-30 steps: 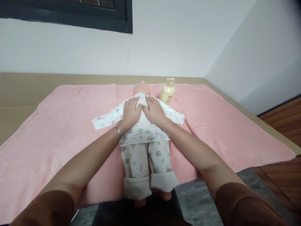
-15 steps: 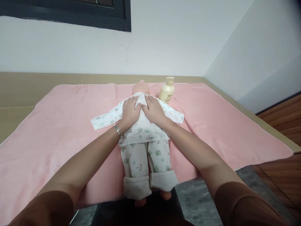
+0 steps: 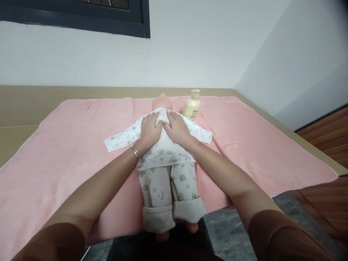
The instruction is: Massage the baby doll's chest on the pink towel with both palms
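Observation:
A baby doll in white printed top and trousers lies with its head at the far side and its feet toward me. Its sleeves are spread to both sides, and the trouser cuffs are rolled up. My left hand rests flat on the upper left of the doll's top, fingers stretched out. On the upper right lies my right hand, also flat, its thumb close to the left thumb. A silver bangle circles my left wrist. Just beyond the right hand stands a cream pump bottle.
A pink blanket covers most of the wooden table. The doll's feet reach past the blanket's near edge. A white wall with a dark window frame rises behind; wooden panels are at the right.
Both hands stay in the same place on the doll's top. The view has shifted very slightly; nothing else has visibly moved.

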A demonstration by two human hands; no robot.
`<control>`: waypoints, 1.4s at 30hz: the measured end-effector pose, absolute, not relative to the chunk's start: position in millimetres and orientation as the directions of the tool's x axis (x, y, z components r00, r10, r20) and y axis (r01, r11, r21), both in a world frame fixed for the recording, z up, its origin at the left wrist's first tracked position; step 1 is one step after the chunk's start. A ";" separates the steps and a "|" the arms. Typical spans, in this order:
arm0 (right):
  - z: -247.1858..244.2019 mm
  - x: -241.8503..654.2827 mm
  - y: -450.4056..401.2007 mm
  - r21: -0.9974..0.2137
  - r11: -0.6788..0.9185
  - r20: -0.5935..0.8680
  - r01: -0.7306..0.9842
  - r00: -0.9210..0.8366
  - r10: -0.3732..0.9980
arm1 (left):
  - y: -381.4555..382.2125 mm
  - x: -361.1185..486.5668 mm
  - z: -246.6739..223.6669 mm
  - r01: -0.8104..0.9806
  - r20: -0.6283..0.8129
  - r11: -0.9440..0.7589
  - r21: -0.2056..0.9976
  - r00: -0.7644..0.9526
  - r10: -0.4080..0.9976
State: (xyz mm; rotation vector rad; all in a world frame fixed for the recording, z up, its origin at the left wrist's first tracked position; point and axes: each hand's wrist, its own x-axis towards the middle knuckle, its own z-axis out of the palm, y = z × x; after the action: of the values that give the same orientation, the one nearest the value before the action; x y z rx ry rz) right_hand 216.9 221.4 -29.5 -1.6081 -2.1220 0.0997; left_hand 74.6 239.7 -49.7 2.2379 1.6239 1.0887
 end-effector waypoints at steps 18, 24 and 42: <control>-31.6 217.2 222.5 -0.337 0.323 0.357 0.884 -0.198 0.913 | 238.5 74.7 -47.6 0.758 0.450 -0.389 0.523 0.142 0.882; -29.8 216.5 221.2 -0.342 0.308 0.331 0.888 -0.193 0.924 | 239.6 74.4 -48.9 0.753 0.444 -0.388 0.531 0.142 0.885; -31.1 216.9 221.9 -0.338 0.321 0.351 0.885 -0.198 0.915 | 241.1 73.2 -51.8 0.757 0.451 -0.395 0.520 0.148 0.880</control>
State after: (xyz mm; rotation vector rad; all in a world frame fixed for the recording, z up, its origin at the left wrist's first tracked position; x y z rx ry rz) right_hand 216.9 221.9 -31.1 -1.5837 -2.1058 0.0833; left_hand 73.2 241.1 -51.8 2.2455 1.6212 1.0768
